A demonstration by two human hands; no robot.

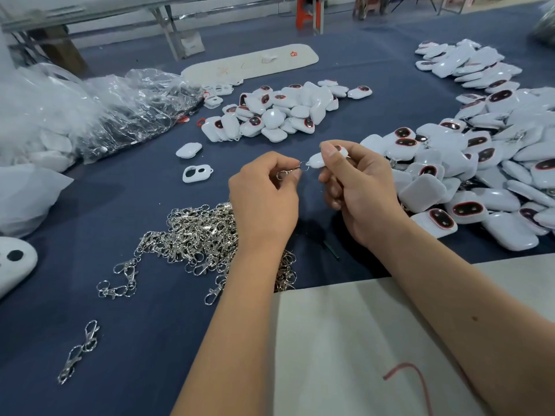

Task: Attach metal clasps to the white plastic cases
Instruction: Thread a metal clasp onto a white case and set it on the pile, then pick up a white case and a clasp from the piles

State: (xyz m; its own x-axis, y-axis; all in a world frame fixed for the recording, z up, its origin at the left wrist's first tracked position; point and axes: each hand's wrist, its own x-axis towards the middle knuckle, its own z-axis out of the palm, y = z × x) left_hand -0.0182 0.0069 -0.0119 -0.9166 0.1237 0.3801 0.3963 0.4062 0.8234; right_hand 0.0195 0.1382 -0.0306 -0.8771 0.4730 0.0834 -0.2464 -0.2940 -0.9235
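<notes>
Hands meet above the blue cloth [144, 295] in the middle of my view: my left hand [264, 193] pinches a metal clasp [289, 172] between thumb and curled fingers, and my right hand [360, 187] grips a white plastic case [319, 160] with the thumb laid across its top. The case I hold is small, glossy and rounded, pebble-like, and its narrow end points left toward the clasp. A thin silver ring [305, 166] sits exactly where clasp and case come together; I cannot tell whether it already passes through the case's loop. The clasp is bright silver, a slim lobster-type hook, mostly hidden by my fingers. Just below my left wrist lies a heap of loose clasps [195, 235], tangled and shiny, with a few strays nearer the left edge. Beyond my hands is a small pile of cases [279, 112], some showing a dark oval window rimmed in red. A far larger pile of cases [480, 175] spreads along the right side. Two single pieces lie apart to the left of my hands: a closed white case [188, 150] and an open white shell with cutouts [196, 173]. Crumpled clear plastic bags [90, 109] fill the far left.
</notes>
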